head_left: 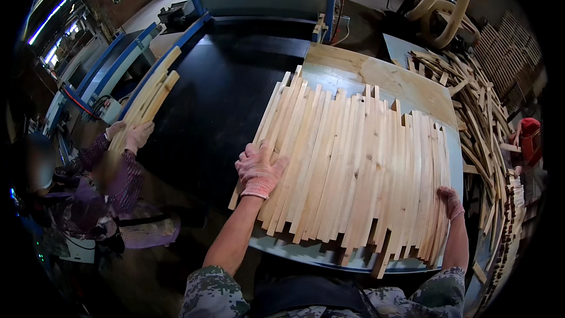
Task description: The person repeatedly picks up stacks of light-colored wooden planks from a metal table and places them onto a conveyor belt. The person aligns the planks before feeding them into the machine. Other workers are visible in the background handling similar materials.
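A wide row of pale wooden strips (353, 165) lies side by side in front of me, their ends uneven. My left hand (262, 169), in a pinkish knitted glove, rests on top of the strips at the row's left side, fingers spread. At the opposite side my right hand (451, 202), gloved alike, curls its fingers against the outermost strips; part of them is hidden. Beneath the row shows a light blue-grey tabletop (288, 249).
On the left a co-worker holds several strips (147, 94) over a black belt surface (206, 82). A blue-framed machine (262, 3) stands beyond. A plywood sheet (376, 65) lies behind the row. Loose wood pieces (479, 123) are heaped at right, below thick hoses (453, 17).
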The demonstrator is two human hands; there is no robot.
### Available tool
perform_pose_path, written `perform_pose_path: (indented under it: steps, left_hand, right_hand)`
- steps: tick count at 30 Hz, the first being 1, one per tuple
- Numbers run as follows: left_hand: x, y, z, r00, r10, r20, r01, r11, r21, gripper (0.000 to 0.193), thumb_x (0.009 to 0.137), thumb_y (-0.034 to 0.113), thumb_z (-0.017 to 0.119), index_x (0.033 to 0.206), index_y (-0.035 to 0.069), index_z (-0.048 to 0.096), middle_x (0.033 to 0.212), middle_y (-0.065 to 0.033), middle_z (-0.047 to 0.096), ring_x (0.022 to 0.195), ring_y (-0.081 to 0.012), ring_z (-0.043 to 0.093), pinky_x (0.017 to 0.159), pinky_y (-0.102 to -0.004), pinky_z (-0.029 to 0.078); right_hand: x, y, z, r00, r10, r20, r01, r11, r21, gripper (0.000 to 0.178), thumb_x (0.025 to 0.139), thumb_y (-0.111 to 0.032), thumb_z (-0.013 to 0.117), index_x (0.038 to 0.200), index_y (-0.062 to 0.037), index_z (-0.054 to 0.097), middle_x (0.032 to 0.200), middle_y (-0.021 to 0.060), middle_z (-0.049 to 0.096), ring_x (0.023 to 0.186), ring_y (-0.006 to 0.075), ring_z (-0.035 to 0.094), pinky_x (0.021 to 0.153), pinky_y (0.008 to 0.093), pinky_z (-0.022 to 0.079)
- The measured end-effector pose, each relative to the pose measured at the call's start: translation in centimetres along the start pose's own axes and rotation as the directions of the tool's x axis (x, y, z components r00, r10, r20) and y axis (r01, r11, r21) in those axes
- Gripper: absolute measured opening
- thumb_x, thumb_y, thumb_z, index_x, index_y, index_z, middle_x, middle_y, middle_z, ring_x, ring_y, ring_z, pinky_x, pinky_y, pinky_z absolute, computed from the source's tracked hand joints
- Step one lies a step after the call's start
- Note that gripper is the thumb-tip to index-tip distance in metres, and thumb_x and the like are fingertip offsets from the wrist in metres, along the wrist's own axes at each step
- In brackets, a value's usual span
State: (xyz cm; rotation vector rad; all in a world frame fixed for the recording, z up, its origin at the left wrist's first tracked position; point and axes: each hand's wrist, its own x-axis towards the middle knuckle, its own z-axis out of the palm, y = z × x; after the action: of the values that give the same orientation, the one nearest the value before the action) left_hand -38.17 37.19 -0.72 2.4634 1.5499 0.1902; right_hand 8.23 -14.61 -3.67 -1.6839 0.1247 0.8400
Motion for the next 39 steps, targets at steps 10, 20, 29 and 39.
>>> perform_pose_path:
  steps: [10,20,29,39]
  left_hand:
    - [-0.8,0.9,-0.5,1.0,-0.024,-0.014,0.023,0.999,-0.026,0.087,0.09,0.067,0.073,0.157,0.015,0.056,0.146,-0.0168,0.053,0.136,-0.04,0.051,0.114,-0.0517,0.042]
    - [-0.7,0.6,-0.8,0.998,-0.068,0.006,0.068,0.997,0.031,0.088,0.089,0.07,0.072,0.159,0.02,0.054,0.143,-0.0157,0.054,0.134,-0.0375,0.052,0.114,-0.0513,0.041]
    - [-0.5,1.4,-2.1,0.993,-0.098,0.064,0.099,0.995,-0.011,0.089,0.089,0.07,0.071,0.16,0.02,0.054,0.154,-0.0164,0.051,0.139,-0.0393,0.05,0.118,-0.0511,0.039]
    - [-0.6,0.9,-2.2,0.993,-0.08,0.088,0.086,0.994,-0.074,0.082,0.092,0.063,0.072,0.16,0.02,0.053,0.164,-0.0219,0.044,0.143,-0.0409,0.048,0.12,-0.0511,0.037]
  right_hand:
    - [2.5,1.6,-2.9,0.982,-0.119,0.149,0.12,0.993,0.007,0.015,0.08,-0.019,0.076,0.09,-0.0085,0.073,0.086,0.0041,0.074,0.079,0.0207,0.072,0.08,0.0356,0.061]
    - [-0.3,0.1,1.1,0.989,-0.105,0.108,0.109,0.993,-0.037,0.009,0.084,-0.014,0.069,0.09,-0.0085,0.071,0.083,0.0008,0.07,0.077,0.0172,0.07,0.079,0.0367,0.062]
    - [-1.6,0.0,2.2,0.984,-0.179,-0.008,0.179,0.984,-0.001,0.019,0.09,-0.026,0.074,0.093,-0.0075,0.073,0.086,0.0033,0.075,0.078,0.02,0.074,0.079,0.0395,0.065]
    - [-1.3,0.0,1.3,0.994,-0.056,0.099,0.06,0.997,-0.039,0.02,0.085,-0.034,0.081,0.088,-0.0157,0.073,0.088,0.0001,0.076,0.083,0.0223,0.075,0.083,0.043,0.065]
